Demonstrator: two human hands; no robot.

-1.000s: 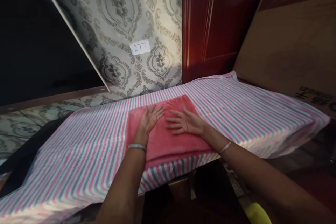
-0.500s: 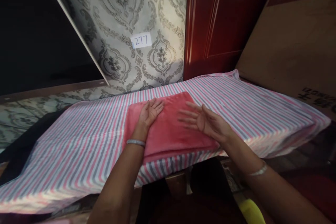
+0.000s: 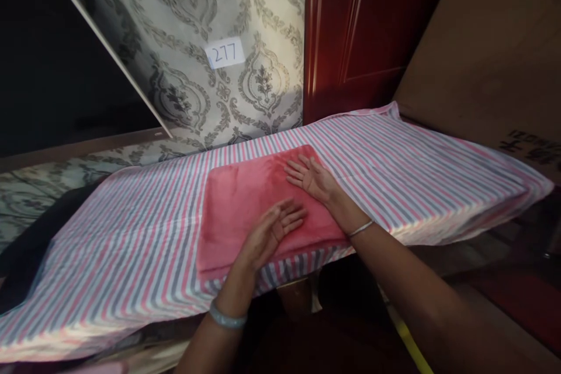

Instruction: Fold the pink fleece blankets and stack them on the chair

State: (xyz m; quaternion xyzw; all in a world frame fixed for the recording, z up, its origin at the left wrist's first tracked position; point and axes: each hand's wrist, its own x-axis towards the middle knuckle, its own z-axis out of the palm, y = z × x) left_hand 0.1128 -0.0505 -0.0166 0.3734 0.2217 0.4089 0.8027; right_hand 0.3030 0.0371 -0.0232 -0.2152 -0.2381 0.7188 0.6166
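A folded plush pink-red blanket (image 3: 236,204) lies flat as a rough rectangle near the front edge of a striped cloth (image 3: 144,234). Over its front middle is my left hand (image 3: 272,231), palm turned up and fingers spread; I cannot tell whether it touches the fabric. My right hand (image 3: 311,178) is at the far right part of the blanket, palm up, with its fingers stretched out. Neither hand holds anything. Each wrist wears a bracelet.
The striped cloth covers a long table against a patterned wall (image 3: 258,23) with a paper label (image 3: 225,52) reading 277. A dark screen (image 3: 70,58) stands at the left. At the right are a red door (image 3: 350,29) and a large cardboard box (image 3: 486,52).
My left hand has moved from the blanket's far left part toward its front middle. My right hand has gone from the right side up to the far right part.
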